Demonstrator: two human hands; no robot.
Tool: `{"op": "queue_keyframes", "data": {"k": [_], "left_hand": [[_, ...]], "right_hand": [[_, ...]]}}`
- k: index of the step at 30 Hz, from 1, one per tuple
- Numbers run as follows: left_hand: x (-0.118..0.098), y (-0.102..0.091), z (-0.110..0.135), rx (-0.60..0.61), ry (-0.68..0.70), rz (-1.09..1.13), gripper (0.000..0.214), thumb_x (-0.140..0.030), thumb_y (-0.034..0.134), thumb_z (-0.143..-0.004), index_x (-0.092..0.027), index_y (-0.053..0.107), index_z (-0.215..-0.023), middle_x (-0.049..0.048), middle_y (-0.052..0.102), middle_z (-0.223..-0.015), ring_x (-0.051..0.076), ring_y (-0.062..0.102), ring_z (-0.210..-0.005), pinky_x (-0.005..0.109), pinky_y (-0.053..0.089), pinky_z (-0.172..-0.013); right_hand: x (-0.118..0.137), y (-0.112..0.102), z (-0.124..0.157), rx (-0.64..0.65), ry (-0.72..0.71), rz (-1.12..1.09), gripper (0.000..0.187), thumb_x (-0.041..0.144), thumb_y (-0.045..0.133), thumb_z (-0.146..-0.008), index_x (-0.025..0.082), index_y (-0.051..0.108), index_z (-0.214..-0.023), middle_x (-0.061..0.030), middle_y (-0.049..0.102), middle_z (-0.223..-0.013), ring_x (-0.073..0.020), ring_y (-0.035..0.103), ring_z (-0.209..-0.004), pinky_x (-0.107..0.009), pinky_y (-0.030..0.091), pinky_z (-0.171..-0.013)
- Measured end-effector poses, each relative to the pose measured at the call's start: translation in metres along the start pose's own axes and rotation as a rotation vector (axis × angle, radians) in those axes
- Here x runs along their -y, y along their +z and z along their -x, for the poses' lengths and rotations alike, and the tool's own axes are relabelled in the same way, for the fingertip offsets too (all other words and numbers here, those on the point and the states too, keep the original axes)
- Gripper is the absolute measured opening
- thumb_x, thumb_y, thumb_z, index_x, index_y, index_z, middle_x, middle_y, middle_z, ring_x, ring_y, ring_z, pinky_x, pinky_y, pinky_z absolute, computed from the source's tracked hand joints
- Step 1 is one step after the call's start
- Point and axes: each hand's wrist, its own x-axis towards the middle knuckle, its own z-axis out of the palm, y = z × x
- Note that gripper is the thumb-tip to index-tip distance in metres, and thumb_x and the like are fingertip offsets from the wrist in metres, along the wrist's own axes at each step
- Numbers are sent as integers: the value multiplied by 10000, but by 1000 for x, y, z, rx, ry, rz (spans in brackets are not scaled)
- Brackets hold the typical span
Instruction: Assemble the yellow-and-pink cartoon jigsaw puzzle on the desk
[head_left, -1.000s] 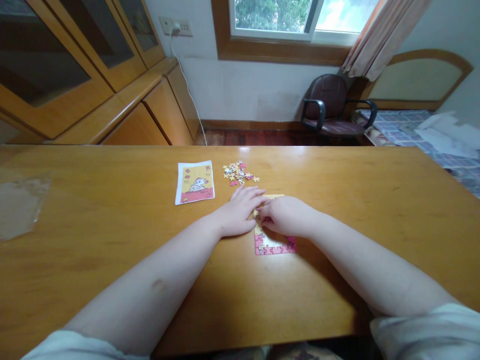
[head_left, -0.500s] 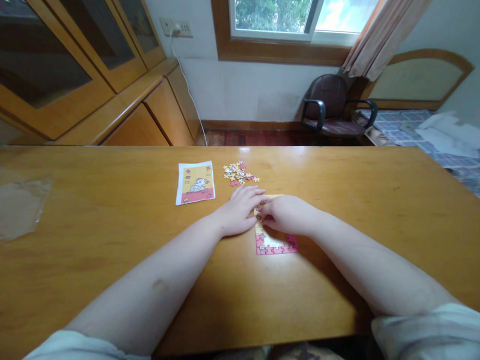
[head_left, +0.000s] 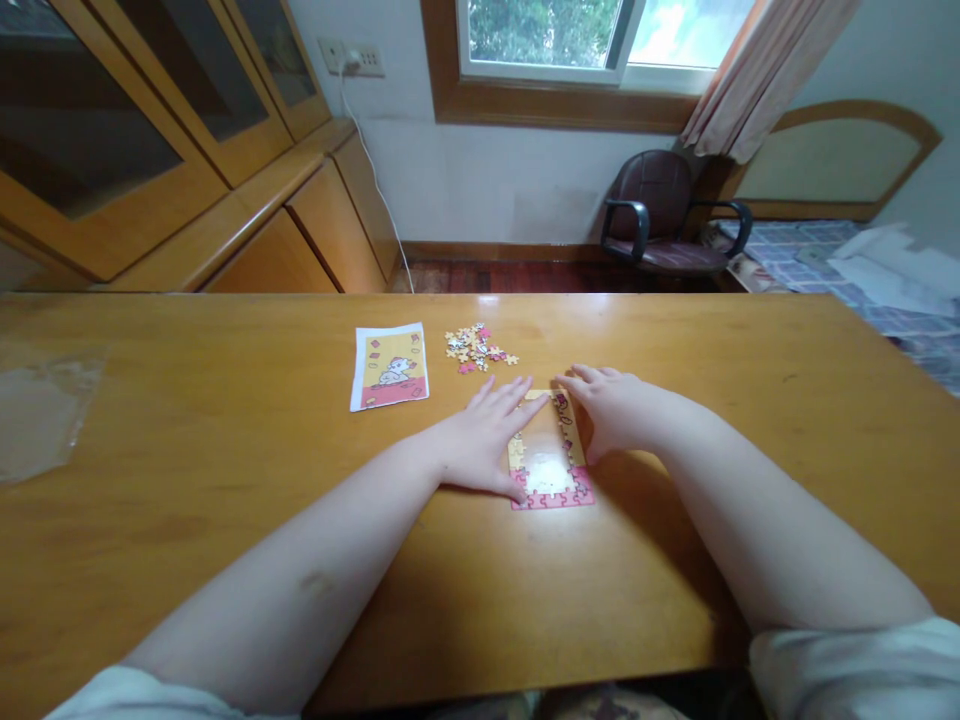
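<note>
Wooden table (head_left: 750, 380), extending around and beyond both hands. Clear plastic sheet (head_left: 45, 415), flat, far to the left of the left hand (head_left: 487, 435). The 2 hands, fingers spread, neither visibly gripping anything: the left lies across the left side of the puzzle border (head_left: 551, 499); the right hand (head_left: 622, 410) flanks its right side, contact unclear. Puzzle border, pink nearest the viewer, yellow farther off, between the 2 hands. Picture card (head_left: 391, 370), yellow and pink, beyond and left of the left hand. Loose puzzle pieces (head_left: 474, 346), heaped just beyond the left hand.
</note>
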Motion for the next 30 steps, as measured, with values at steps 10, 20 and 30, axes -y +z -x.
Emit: {"op": "queue_keyframes", "data": {"k": [10, 20, 30], "left_hand": [[-1, 1, -2, 70, -52, -66, 1160, -644, 668, -692, -81, 127, -1550, 223, 77, -1620, 328, 57, -1514, 541, -10, -1213], [-3, 1, -3, 88, -63, -73, 1124, -624, 653, -710, -69, 144, -1545, 229, 58, -1616, 334, 52, -1513, 539, -2, -1214], [1, 0, 0, 44, -28, -24, 998, -605, 664, -750, -165, 245, -1542, 179, 123, -1625, 338, 83, -1511, 579, 11, -1208]], "right_hand": [[14, 2, -2, 47, -32, 20, 1066, 386, 870, -482, 121, 449, -1425, -225, 462, -1436, -380, 539, -1215, -441, 462, -992], [11, 8, -5, 16, -25, -8, 1033, 396, 869, -469, 153, 487, -1398, -208, 492, -1410, -382, 542, -1212, -442, 457, -993], [0, -14, -3, 54, 143, -69, 761, 323, 799, -618, 109, 548, -1303, -190, 630, -1229, -311, 647, -1042, -351, 510, -838]]}}
